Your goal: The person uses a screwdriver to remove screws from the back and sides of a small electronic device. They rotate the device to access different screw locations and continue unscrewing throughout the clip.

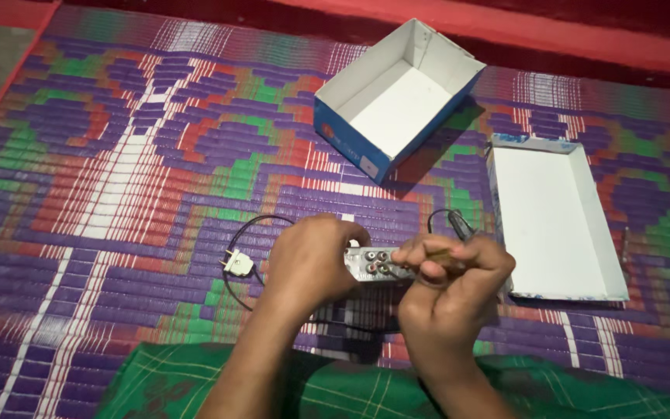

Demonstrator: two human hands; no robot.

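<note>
Surface: woven floor mat point(118, 178) in purple, green, red and white bands; a red border runs along the far edge.
Foreground: green checked cloth point(195, 384) over the person's lap, at the bottom of the view.
Device: small silver metal box with round coloured sockets on its near face point(372, 264), held just above the mat between both hands, at centre and a little right.
Left hand: left hand point(308, 264) wraps the device's left end; fingers curled closed around it, knuckles up, so the fingertips are hidden.
Right hand: right hand point(451, 291) is closed in a fist-like grip on a thin dark tool or plug point(459, 226); its tip sticks up past the fingers. Fingers point(420, 256) are bent tight, touching the socket face of the device.
Cable: thin black cord point(246, 233) loops on the mat left of the hands, ending in a white two-pin plug point(238, 264) lying flat, near the left hand but apart from it.
Box, far: open blue-and-white cardboard box point(397, 93), tilted, beyond the hands.
Box, right: shallow white cardboard lid with blue edge point(552, 217), lying open side up, just beside the right hand.
</note>
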